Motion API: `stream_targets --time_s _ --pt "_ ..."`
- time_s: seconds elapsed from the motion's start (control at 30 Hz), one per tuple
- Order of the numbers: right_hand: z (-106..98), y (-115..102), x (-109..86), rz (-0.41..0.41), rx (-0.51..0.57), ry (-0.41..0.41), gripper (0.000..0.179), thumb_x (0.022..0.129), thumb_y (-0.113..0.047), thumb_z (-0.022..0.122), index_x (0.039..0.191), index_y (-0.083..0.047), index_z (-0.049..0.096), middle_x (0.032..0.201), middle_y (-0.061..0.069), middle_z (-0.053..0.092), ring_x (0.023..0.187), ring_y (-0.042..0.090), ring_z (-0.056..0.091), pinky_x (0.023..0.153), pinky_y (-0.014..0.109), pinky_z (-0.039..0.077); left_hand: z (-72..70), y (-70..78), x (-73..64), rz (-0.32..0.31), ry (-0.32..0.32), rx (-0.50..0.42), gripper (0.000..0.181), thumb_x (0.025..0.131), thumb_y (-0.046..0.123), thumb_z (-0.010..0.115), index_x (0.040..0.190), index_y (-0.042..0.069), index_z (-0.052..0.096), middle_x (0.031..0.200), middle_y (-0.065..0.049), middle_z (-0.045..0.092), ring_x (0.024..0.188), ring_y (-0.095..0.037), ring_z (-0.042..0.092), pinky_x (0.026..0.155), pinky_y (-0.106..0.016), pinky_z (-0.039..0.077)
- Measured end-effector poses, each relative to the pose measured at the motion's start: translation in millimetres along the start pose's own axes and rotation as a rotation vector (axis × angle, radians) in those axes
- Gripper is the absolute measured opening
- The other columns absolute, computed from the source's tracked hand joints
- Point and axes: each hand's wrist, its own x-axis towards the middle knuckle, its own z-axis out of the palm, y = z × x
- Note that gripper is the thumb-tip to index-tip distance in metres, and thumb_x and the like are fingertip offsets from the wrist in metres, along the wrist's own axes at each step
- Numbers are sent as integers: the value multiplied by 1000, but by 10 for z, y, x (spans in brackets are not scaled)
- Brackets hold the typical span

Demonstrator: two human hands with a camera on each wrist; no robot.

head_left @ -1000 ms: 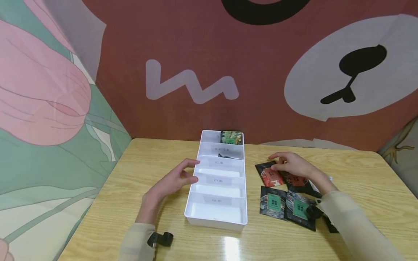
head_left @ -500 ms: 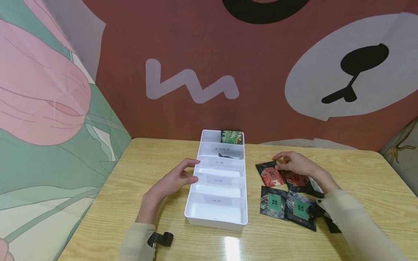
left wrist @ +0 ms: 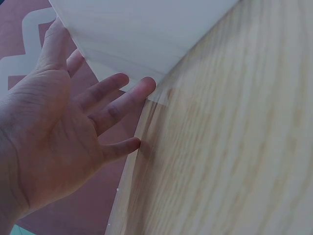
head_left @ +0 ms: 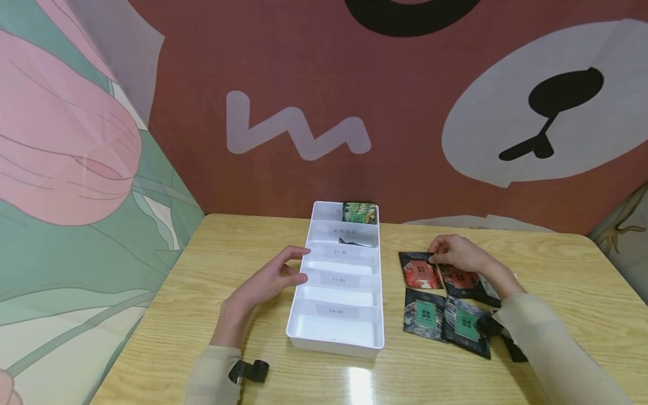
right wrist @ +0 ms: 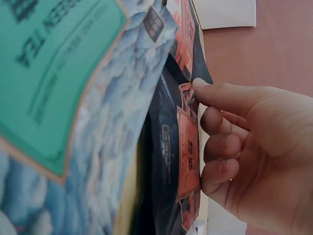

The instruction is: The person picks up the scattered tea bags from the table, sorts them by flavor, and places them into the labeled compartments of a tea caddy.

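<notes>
A white divided box (head_left: 335, 332) stands on the table, with labels on its compartment walls. My left hand (head_left: 270, 281) rests loosely against its left side, fingers spread and not curled round it; the left wrist view shows the fingertips by the box wall. To the right lie several flat tea packets. My right hand (head_left: 460, 253) pinches the upper right corner of a black tea packet with a red label (head_left: 421, 271); its index fingertip is hidden in the right wrist view. Just under this hand lies another red-labelled tea packet (head_left: 459, 280).
Two green-labelled tea packets (head_left: 425, 315) lie in front of the red ones, and a dark packet (head_left: 515, 349) is partly under the right sleeve. The box's far compartment holds a green packet (head_left: 360, 213); a dark packet (head_left: 354, 242) shows in the second. A patterned wall stands behind.
My right hand has shifted slightly to the right. The pinched red-labelled packet has turned straighter and moved a little right. My left hand and the box stay put.
</notes>
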Motion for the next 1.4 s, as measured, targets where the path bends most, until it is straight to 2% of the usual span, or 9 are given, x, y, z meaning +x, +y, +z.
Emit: stream_targets --time_s 0.17,0.47,0.7,1.07,1.4 --pt "11 10 15 15 -15 23 18 97 -21 65 103 -4 65 86 7 64 66 17 52 60 33 43 -4 5 -3 7 -4 6 58 93 36 69 145 25 45 146 0 47 102 -20 61 89 -33 47" --pt "23 20 -24 18 -24 53 20 97 -24 65 103 -6 69 87 5 68 64 15 54 59 33 45 2 1 -12 19 -14 -8 58 95 33 68 146 21 44 147 -4 46 102 -22 61 91 -38 46" --pt "-1 -71 -104 -12 -14 119 21 99 -25 62 104 -6 69 86 6 67 68 18 57 61 33 47 1 9 -17 19 -10 -7 58 94 33 69 146 22 44 147 -2 46 101 -22 61 90 -38 46" --pt "-16 -142 -171 -77 -21 210 21 98 -32 63 102 -12 69 78 5 62 61 14 51 56 30 44 -2 2 -18 24 -7 3 58 95 34 68 146 22 44 148 -3 46 103 -21 62 92 -39 46" --pt "-53 -259 -243 -82 -29 269 21 98 -33 63 100 -14 70 82 7 63 64 20 52 56 29 44 2 25 -23 26 2 0 57 94 33 69 145 26 45 147 0 46 102 -20 62 92 -38 46"
